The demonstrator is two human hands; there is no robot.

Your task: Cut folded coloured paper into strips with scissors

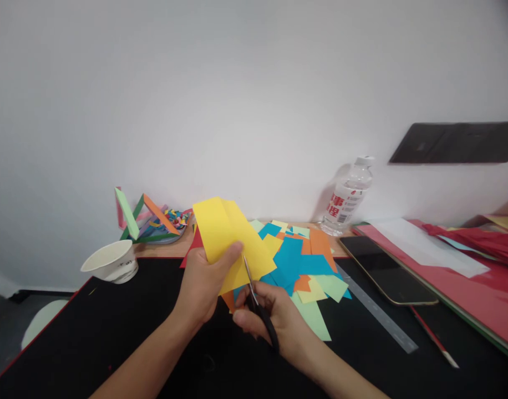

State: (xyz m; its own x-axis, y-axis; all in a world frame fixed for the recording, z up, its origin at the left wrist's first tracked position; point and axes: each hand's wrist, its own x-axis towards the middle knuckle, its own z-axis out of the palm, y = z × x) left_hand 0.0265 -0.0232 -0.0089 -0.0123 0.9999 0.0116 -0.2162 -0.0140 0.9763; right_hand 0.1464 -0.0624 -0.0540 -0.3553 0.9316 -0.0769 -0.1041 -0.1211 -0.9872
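Observation:
My left hand (202,285) pinches a folded yellow sheet of paper (229,235) by its lower edge and holds it up over the black mat (112,327). My right hand (274,324) grips black-handled scissors (258,305); their blades point up into the bottom edge of the yellow sheet. Just behind both hands lies a pile of cut paper pieces (301,266) in blue, orange, yellow and light green.
A white paper cup (110,261) sits at the left. Coloured paper strips (154,221) lie by the wall. A water bottle (348,197) stands behind the pile. A phone (387,271), a metal ruler (379,316), a pen (435,338) and red sheets (466,277) lie at the right.

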